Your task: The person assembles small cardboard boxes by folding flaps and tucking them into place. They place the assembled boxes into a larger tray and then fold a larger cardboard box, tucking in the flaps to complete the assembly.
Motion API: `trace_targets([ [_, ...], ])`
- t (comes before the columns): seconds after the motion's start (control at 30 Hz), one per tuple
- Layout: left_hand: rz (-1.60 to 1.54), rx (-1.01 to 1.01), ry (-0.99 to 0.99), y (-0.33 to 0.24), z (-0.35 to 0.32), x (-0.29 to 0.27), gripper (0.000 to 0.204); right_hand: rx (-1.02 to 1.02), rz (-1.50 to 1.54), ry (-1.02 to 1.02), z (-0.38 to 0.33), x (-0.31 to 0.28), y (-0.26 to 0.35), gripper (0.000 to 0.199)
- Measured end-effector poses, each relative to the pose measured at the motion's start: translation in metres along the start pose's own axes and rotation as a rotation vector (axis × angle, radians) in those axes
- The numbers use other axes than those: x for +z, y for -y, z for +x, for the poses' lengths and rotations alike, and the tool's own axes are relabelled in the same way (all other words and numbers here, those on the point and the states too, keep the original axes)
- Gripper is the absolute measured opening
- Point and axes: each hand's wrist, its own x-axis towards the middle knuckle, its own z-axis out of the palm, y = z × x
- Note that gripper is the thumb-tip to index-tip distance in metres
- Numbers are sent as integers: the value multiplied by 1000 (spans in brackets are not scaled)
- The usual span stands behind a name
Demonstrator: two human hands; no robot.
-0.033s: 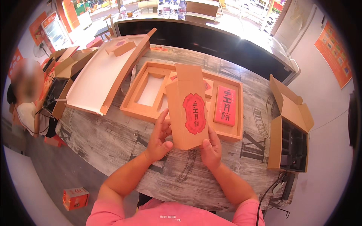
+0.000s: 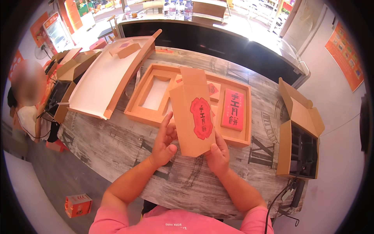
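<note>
A flat-looking brown cardboard box (image 2: 183, 128) with a red label is held up at a tilt over the table. My right hand (image 2: 218, 158) grips its lower right corner, thumb in front and fingers at the side. My left hand (image 2: 165, 142) is curled at its left edge, fingers partly hidden behind it and thumb in front. Behind it lies a shallow brown tray box (image 2: 187, 69) with cut-out compartments. A red-faced box (image 2: 233, 109) with black lettering fills the right compartment. A smaller red-patterned packet (image 2: 212, 89) shows in the middle, partly covered by the held box.
A large white-lined lid (image 2: 105, 78) lies to the left, with a small carton piece (image 2: 128, 50) on it. An open carton (image 2: 298, 148) with black contents and cables stands at right. A black screen (image 2: 202, 43) borders the far side. Another person (image 2: 29, 105) sits at left.
The held box has turned slightly, its label now facing more to the right and its left side showing wider. Both hands have barely moved.
</note>
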Motion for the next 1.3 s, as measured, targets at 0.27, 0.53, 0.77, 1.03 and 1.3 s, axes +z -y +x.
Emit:
trace_targets([
  [0.27,-454,-66,88,-10,14,-6,115,549,395,219,4,-8,8,71],
  [0.53,-200,-91,-71,3,-2,-29,95,391,37,166,0,-15,-10,62],
  [0.77,418,44,-58,-5,0,-9,115,-246,-303,-7,9,-7,5,80],
  [1.03,508,60,258,-21,4,2,97,-344,-576,54,-1,-15,1,75],
  [1.3,116,-72,136,2,-4,6,42,-288,-505,90,6,-1,6,38],
])
